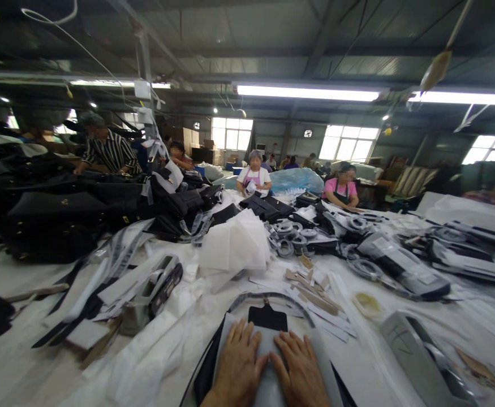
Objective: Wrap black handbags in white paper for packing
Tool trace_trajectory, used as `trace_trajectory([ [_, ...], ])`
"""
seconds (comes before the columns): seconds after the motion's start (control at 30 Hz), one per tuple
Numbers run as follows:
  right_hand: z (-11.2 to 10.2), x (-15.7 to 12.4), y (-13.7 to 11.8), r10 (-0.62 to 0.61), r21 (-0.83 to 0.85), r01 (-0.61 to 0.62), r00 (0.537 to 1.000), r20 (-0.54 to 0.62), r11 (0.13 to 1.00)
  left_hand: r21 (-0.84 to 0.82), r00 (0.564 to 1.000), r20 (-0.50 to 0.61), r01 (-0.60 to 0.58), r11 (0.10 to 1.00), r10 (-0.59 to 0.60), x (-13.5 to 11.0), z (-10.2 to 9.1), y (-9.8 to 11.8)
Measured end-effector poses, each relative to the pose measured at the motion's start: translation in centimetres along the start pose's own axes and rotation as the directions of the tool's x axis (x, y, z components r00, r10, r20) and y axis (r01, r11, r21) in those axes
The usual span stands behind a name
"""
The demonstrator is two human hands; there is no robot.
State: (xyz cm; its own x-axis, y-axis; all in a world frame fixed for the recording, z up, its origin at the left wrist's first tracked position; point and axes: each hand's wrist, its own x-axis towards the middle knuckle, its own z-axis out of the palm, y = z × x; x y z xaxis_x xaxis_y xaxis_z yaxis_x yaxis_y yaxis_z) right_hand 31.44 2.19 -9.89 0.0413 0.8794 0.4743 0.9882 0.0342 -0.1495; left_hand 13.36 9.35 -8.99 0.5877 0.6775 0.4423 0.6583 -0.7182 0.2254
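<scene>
My left hand [237, 366] and my right hand [298, 370] lie flat, side by side, fingers stretched out, on a pale grey sheet [268, 345] that covers a black bag [267, 318]. The bag's black top and curved handle stick out just beyond my fingertips. Neither hand holds anything.
The white-covered table [18, 362] is strewn with black straps, white wrapping sheets [234, 243], coiled straps in plastic [289, 237], card tags and a tape dispenser [156, 285]. Black bags [56, 220] are piled at the left. Several people work at the table's far side.
</scene>
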Motion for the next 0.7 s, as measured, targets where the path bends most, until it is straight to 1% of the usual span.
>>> trace_trajectory([
  [0.13, -0.8, 0.2, -0.4, 0.032, 0.006, -0.032, 0.999, -0.008, 0.999, 0.008, 0.996, 0.047, 0.071, 0.997, -0.071, 0.6, -0.7, 0.3],
  [0.27, -1.8, 0.6, -0.6, 0.055, 0.003, -0.055, 0.998, 0.012, 0.998, 0.018, 0.996, 0.061, 0.066, 0.998, -0.067, 1.3, -1.6, 0.7],
  [0.47, -2.3, 1.6, -0.4, 0.039, -0.11, -0.038, 0.999, 0.001, 0.993, 0.06, 0.992, 0.077, 0.097, 0.994, -0.101, 1.8, -1.9, 1.1],
  [0.6, -3.1, 2.2, -0.6, 0.066, -0.134, -0.051, 0.992, 0.107, 0.99, 0.079, 0.99, 0.111, 0.08, 0.994, -0.088, 2.0, -2.3, 1.4],
  [0.7, -3.4, 2.2, -0.4, 0.05, -0.086, -0.037, 0.988, 0.146, 0.996, 0.087, 0.987, 0.129, 0.084, 0.993, -0.095, 2.1, -2.3, 1.3],
])
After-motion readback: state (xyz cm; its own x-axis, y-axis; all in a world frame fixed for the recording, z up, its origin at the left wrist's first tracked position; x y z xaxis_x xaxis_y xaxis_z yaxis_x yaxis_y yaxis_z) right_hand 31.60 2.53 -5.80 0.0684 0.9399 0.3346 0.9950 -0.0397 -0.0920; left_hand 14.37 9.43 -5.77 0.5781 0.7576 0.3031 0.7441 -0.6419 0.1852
